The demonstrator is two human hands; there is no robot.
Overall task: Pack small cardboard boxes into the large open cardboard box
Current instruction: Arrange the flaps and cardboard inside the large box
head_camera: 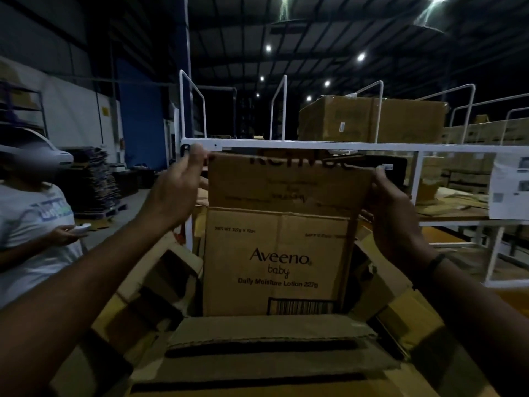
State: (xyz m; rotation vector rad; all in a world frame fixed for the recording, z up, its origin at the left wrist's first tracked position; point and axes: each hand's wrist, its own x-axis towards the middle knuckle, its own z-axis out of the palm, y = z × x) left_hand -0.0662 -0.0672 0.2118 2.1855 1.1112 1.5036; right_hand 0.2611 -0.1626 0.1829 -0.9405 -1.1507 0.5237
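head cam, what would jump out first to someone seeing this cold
The Aveeno box stands upright at centre frame, its lower end down in the large box. The left hand and right hand grip the top corners of its raised flap, just below the white rack rail. At the left edge stands another person in a pale shirt, holding a small white object.

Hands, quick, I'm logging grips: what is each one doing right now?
Left hand: gripping the upper left corner of the flattened brown Aveeno cardboard box.
Right hand: gripping its upper right edge.
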